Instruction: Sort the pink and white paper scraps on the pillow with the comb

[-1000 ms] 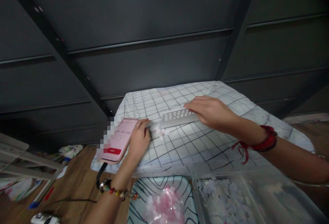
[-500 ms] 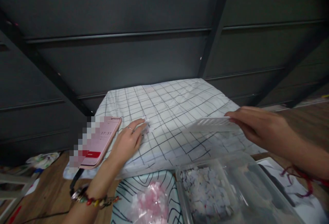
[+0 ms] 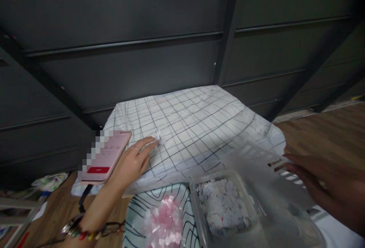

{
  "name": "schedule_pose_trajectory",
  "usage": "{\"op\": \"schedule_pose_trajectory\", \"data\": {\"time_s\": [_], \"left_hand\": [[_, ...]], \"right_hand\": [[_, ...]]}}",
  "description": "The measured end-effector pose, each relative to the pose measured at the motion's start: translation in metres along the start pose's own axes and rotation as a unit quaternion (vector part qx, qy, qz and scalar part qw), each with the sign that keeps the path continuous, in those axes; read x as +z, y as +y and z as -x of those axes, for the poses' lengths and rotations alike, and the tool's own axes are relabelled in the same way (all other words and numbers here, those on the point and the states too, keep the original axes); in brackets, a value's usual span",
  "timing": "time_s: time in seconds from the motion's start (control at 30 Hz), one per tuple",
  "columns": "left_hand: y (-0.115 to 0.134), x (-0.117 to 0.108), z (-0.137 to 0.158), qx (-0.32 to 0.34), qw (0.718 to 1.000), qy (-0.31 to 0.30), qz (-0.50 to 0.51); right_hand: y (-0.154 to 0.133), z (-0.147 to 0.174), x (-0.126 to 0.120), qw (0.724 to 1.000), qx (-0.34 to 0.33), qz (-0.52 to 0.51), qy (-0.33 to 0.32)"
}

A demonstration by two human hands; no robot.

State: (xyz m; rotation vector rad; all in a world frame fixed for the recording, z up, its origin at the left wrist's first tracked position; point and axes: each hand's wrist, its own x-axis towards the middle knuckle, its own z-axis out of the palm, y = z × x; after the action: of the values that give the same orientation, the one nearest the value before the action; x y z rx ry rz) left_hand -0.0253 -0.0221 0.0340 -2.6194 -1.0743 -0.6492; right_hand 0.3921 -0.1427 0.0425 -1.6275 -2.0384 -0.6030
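My left hand (image 3: 136, 160) rests on the checked cloth, fingers stretched out, with the fingertips at a small heap of white paper scraps (image 3: 159, 138). In my right hand (image 3: 327, 185) is a thin white slotted plastic sheet (image 3: 256, 170), pinched by its right edge and blurred by motion. The sheet hangs tilted over a clear plastic box (image 3: 199, 217). Inside that box, a left compartment holds many paper scraps (image 3: 224, 206); its right side is partly hidden beneath the sheet. A patterned tray (image 3: 132, 212) beside the box carries pink and white pieces in clear wrapping (image 3: 165, 219).
A phone in a pink case (image 3: 107, 155) lies at the cloth's left edge, showing a timer. White cloth with dark grid lines (image 3: 182, 115) covers the low table. A dark panelled wall (image 3: 128, 69) stands behind it. Wooden floor (image 3: 327, 126) shows at the right.
My right hand has brought the slotted sheet down and toward me, from above the cloth to over the clear box. My left hand stays by the paper scraps. The view has shifted slightly.
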Motion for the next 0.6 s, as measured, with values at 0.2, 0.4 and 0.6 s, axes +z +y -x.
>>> {"op": "schedule_pose_trajectory", "data": {"time_s": [0.2, 0.4, 0.6], "left_hand": [[0.0, -0.001, 0.006, -0.019, 1.0, 0.003, 0.02], [0.001, -0.002, 0.005, -0.027, 0.999, -0.001, 0.016], [0.005, 0.0, 0.003, -0.025, 0.999, 0.001, 0.031]], "right_hand": [[-0.082, -0.032, -0.002, 0.982, -0.127, -0.141, 0.007], [-0.092, -0.047, -0.009, 0.975, -0.13, -0.177, 0.028], [-0.061, -0.065, -0.007, 0.985, -0.13, -0.094, 0.055]]}}
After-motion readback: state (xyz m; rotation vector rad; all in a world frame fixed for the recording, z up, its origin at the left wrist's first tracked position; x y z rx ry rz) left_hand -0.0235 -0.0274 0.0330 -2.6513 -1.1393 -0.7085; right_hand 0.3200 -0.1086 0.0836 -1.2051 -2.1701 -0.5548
